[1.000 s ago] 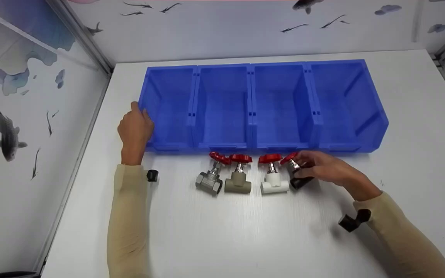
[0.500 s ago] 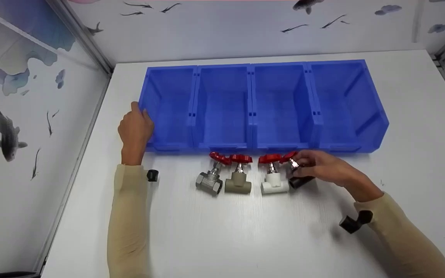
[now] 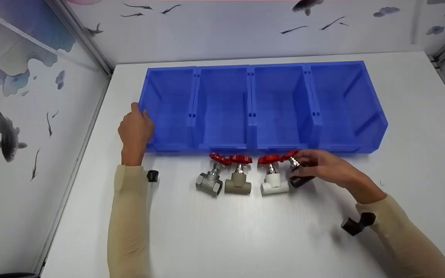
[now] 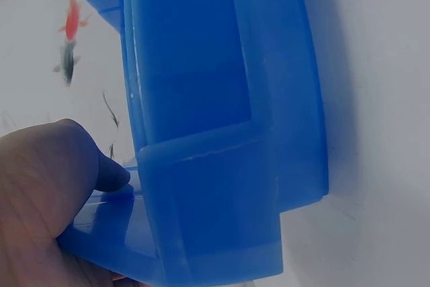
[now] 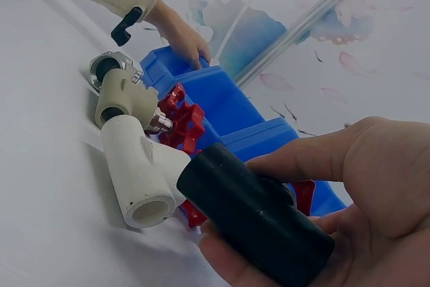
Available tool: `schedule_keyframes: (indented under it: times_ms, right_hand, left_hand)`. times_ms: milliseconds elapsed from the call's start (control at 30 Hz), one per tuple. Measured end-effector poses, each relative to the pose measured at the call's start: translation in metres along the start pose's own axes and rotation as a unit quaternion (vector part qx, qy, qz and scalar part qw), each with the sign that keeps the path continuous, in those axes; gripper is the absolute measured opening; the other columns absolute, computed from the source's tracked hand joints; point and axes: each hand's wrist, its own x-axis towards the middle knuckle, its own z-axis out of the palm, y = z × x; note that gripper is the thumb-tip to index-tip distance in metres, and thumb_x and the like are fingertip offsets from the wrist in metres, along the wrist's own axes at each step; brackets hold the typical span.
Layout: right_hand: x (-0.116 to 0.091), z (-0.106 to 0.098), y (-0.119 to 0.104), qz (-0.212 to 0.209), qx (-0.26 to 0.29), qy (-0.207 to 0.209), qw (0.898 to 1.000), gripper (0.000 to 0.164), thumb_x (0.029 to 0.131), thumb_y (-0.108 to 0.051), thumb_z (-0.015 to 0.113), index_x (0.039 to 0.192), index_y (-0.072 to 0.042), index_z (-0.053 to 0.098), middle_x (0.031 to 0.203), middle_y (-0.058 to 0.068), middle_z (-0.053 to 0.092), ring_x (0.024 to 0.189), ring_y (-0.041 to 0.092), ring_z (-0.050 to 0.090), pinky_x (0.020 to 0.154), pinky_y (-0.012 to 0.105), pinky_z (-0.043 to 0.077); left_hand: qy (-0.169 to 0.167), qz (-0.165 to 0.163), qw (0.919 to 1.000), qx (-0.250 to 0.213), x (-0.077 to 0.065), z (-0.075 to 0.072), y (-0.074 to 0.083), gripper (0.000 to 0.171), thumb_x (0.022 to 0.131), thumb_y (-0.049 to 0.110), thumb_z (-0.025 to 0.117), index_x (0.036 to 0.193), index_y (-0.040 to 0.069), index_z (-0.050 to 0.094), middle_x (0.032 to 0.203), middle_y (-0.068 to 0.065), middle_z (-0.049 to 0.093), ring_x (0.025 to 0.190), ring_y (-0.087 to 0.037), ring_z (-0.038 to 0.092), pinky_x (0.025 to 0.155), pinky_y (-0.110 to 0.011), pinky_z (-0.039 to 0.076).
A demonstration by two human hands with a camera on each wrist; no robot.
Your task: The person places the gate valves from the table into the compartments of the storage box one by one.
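My left hand [image 3: 135, 129] grips the front left side of the leftmost blue bin [image 4: 201, 213], thumb on the inner side of its wall. My right hand [image 3: 325, 168] holds a black valve [image 5: 252, 216] with a red handwheel [image 3: 289, 155], thumb on one side and fingers beneath its pipe body in the right wrist view. Just left of it lies a white valve [image 3: 274, 183]. Further left are an olive-grey valve [image 3: 238, 183] and a metal valve [image 3: 209, 183], which has hexagonal ends. All of these have red handwheels pointing toward the bins.
Several blue bins [image 3: 251, 131] stand joined side by side along the back of the white table [image 3: 222, 235], with nothing seen inside them. Their front edges lie close behind the handwheels. Panels [image 3: 222, 34] painted with fish enclose the table at the back and sides.
My right wrist has drifted slightly right and toward the front, the hand staying on the black valve. My left hand and the other valves have kept their places.
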Motion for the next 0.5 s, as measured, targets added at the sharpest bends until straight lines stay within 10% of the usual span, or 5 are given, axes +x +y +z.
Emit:
schedule_keyframes:
  times_ms: [500]
  right_hand:
    - [-0.0065, -0.0031, -0.0042, -0.043, 0.057, 0.005, 0.997, 0.04, 0.093, -0.013, 0.069, 0.124, 0.008, 0.056, 0.118, 0.023, 0.065, 0.097, 0.017, 0.066, 0.085, 0.027, 0.051]
  left_hand:
    - [-0.019, -0.007, 0.9998, -0.002, 0.0007, -0.0017, 0.0, 0.044, 0.106, 0.022, 0.037, 0.141, -0.004, 0.042, 0.122, -0.033, 0.062, 0.106, -0.05, 0.063, 0.085, -0.06, 0.051]
